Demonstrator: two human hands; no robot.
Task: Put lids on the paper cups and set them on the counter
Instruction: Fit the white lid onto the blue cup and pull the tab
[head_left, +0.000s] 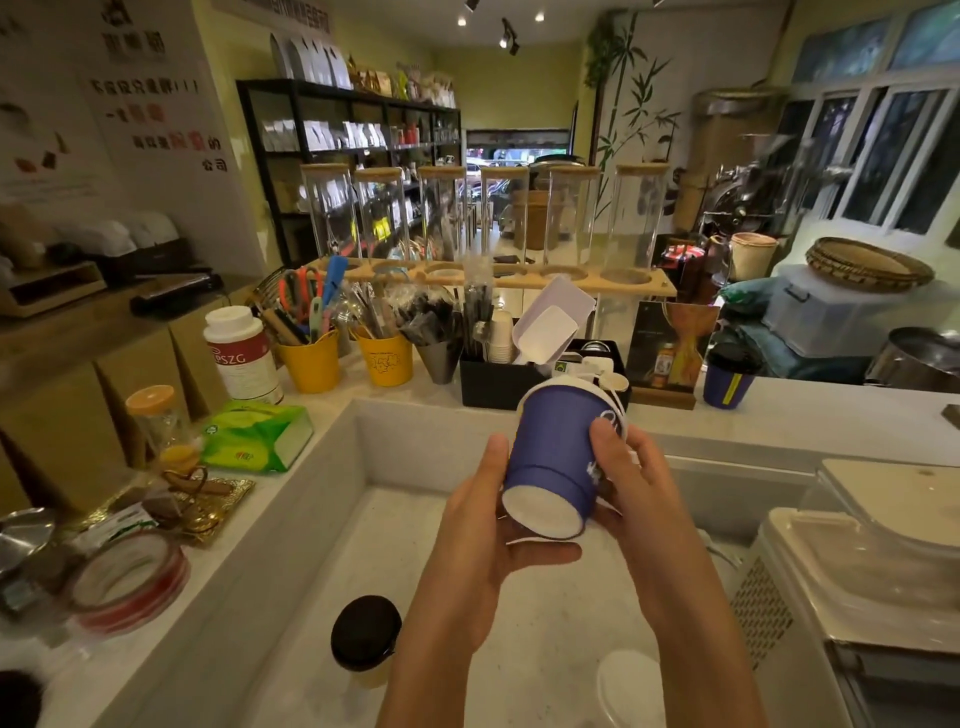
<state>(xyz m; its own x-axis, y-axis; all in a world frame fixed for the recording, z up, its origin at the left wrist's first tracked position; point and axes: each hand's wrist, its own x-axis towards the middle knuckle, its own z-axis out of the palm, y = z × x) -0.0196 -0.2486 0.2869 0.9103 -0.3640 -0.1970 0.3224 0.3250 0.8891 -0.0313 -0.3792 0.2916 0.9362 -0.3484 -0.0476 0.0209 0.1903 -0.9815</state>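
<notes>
I hold a blue paper cup (556, 452) tilted, its white base toward me and its open rim pointing away. A second white rim shows at the top, so it may be nested cups. My left hand (485, 525) cradles the base from the left and below. My right hand (631, 483) grips the cup's right side. Another blue cup with a black lid (730, 374) stands on the raised counter (831, 415) at the right. On the lower worktop (322, 561) stand a cup with a black lid (365, 636) and a white lid (628, 686) near my forearms.
The counter's back holds yellow buckets of utensils (311, 358), a black organiser with scoops (519, 374), a white canister (241, 353), a green tissue pack (257, 434) and tall glass jars (467, 218). A tape roll (130, 582) lies at the left; a white appliance (857, 571) stands at the right.
</notes>
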